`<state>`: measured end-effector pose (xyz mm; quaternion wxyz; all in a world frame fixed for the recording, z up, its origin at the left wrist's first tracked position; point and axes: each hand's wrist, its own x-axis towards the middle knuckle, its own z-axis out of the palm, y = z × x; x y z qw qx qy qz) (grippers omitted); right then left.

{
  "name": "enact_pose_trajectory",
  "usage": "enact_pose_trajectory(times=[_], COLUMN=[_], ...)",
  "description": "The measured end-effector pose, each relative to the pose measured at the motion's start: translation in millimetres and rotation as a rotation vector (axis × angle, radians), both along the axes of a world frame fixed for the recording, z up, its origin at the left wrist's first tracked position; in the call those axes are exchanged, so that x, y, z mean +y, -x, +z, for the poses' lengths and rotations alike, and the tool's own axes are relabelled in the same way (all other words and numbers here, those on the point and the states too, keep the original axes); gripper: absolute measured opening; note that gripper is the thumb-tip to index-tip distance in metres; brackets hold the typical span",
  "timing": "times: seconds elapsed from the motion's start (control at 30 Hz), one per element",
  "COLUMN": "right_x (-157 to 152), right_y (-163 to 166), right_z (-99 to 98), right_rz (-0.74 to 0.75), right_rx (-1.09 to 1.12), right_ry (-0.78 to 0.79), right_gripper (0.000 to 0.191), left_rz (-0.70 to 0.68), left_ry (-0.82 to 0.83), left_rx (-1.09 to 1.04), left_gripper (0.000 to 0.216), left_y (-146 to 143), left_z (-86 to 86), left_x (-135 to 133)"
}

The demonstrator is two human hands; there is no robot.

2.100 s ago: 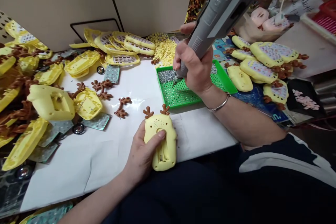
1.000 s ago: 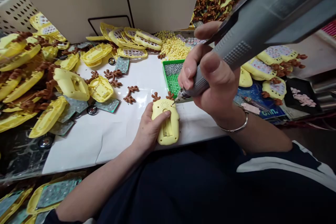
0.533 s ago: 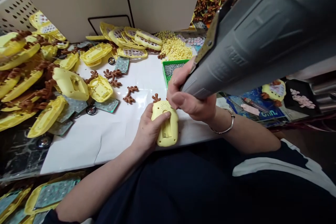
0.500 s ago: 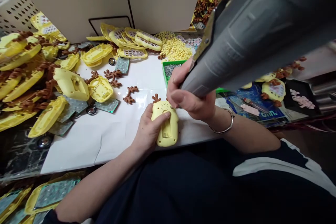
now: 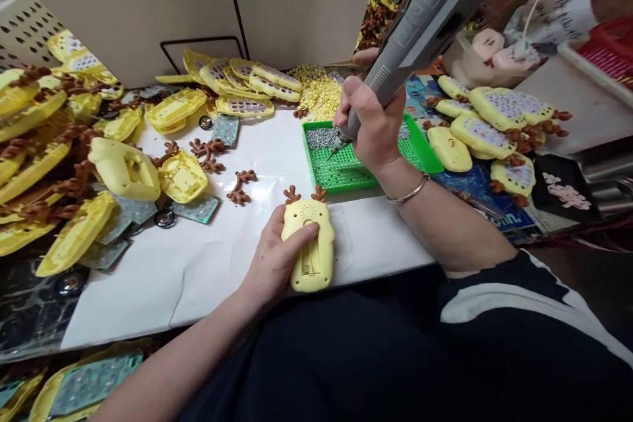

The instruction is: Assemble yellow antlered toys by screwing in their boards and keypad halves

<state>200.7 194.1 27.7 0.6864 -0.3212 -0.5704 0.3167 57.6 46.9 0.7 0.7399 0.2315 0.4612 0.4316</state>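
Note:
My left hand (image 5: pixel 274 254) grips a yellow toy case (image 5: pixel 311 247) with brown antlers at its top, its thumb across the back. The case lies back side up at the table's front edge, showing screw holes and an uncovered battery compartment. My right hand (image 5: pixel 373 115) is wrapped around a grey electric screwdriver (image 5: pixel 395 56), tilted with its bit pointing down left. The bit hangs over a green perforated tray (image 5: pixel 341 178) that holds many small silver screws (image 5: pixel 321 137). Whether a screw sits on the bit is too small to tell.
Yellow shells and brown antlers pile up at left, with circuit boards (image 5: pixel 198 208) and small speakers (image 5: pixel 165 218) beside them. Small yellow pieces (image 5: pixel 319 93) lie behind the tray. Assembled toys (image 5: pixel 487 125) and a black tray (image 5: pixel 564 191) of pink parts stand at right. A carton (image 5: pixel 208 6) blocks the back.
My right hand has lifted the screwdriver off the toy case and carried it back and right over the green tray. My left hand still holds the case in nearly the same place.

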Motion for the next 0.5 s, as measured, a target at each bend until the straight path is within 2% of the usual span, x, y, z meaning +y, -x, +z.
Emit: enact_pose_trajectory(times=[0.1, 0.2, 0.5], right_x=[6.8, 5.8, 13.0], right_y=[0.3, 1.4, -0.6], right_z=[-10.8, -12.5, -21.2], right_rz=[-0.039, -0.062, 0.013], right_rx=[-0.043, -0.097, -0.033], right_ry=[0.056, 0.11, 0.048], right_gripper=[0.049, 0.051, 0.053], left_rz=[-0.003, -0.014, -0.025], left_ry=[0.007, 0.011, 0.007], left_rx=[0.011, 0.02, 0.011], left_gripper=[0.043, 0.041, 0.044], left_y=[-0.3, -0.8, 0.4], left_z=[1.5, 2.5, 1.3], left_x=[0.1, 0.9, 0.6])
